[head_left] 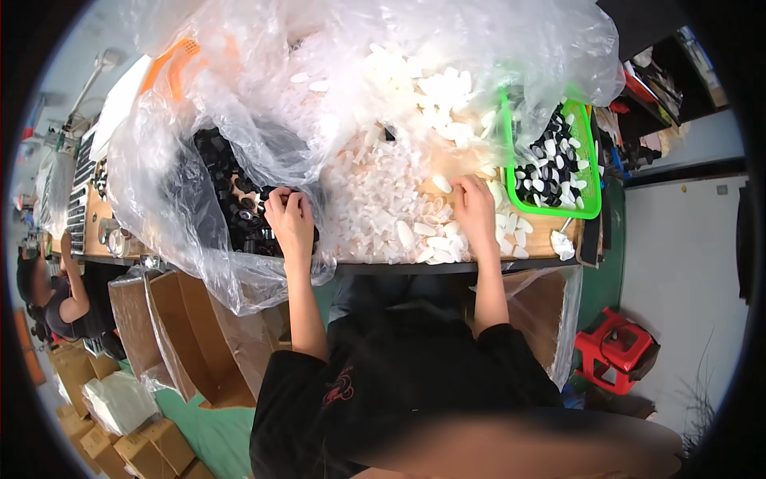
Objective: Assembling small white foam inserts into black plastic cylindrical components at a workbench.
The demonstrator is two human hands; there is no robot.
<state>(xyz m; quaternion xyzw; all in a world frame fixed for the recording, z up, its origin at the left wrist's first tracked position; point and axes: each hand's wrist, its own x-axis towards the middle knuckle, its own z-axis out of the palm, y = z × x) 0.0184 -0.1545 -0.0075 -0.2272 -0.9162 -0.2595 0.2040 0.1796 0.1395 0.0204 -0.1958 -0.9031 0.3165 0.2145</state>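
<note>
My left hand rests on a heap of small black plastic parts lying inside a clear plastic bag, its fingers curled around one or two of them. My right hand lies palm down on a spread of small white oval plastic pieces on the wooden table, fingertips pinching at one white piece. Whether that piece is lifted is hard to tell. Both forearms come up from the lower edge, in black sleeves.
A big crumpled clear plastic bag billows over the back of the table. A green basket with black-and-white assembled parts stands at the right. Open cardboard boxes are on the floor at left, a red stool at right. Another person sits far left.
</note>
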